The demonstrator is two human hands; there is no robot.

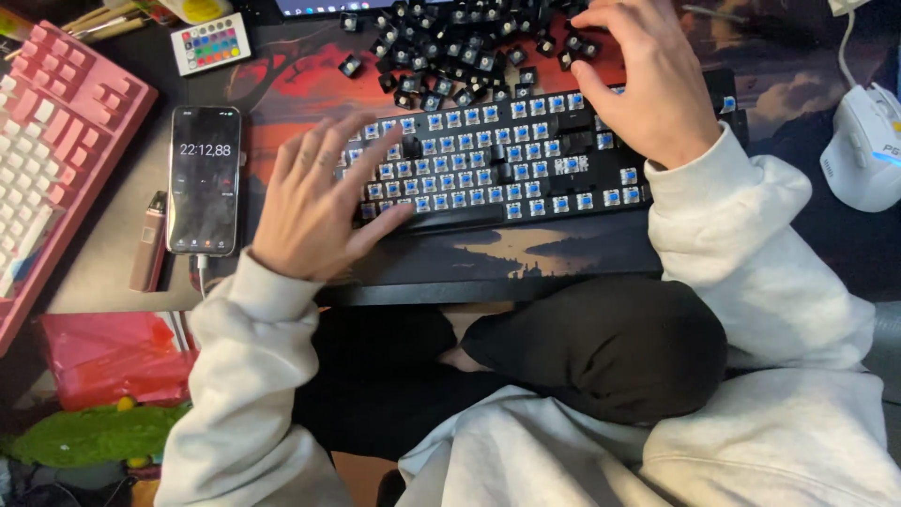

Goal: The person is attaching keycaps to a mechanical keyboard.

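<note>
Clearly, the black keyboard (507, 155) lies on the desk mat (526, 253) w/ its long axis going left to right across the view, a bit tilted: the right end sits slightly higher in the picture than the left end. Its front edge faces the person, its back edge points to the pile of loose black keycaps (460, 47) just behind it. Most caps are off, so rows of blue switches show; only a few black caps are on, near the middle-right.

The left hand (314, 197) rests on the left end of the keyboard, palm down, fingers spread wide and flat, the thumb along the front edge. It grips nothing, it only presses on the board.

The right hand (643, 80) is over the upper right part of the keyboard, approx. at the edge of the keycap pile. Its fingers are bent down toward the caps, half curled; I cannot tell if a cap is between the fingertips.

Left of the keyboard, well apart, a phone (204, 178) lies w/ its screen lit, next to a small pink device (150, 242) and a pink keyboard (56, 141). A white mouse (868, 150) sits at the right, a small remote (211, 42) at top left.
</note>
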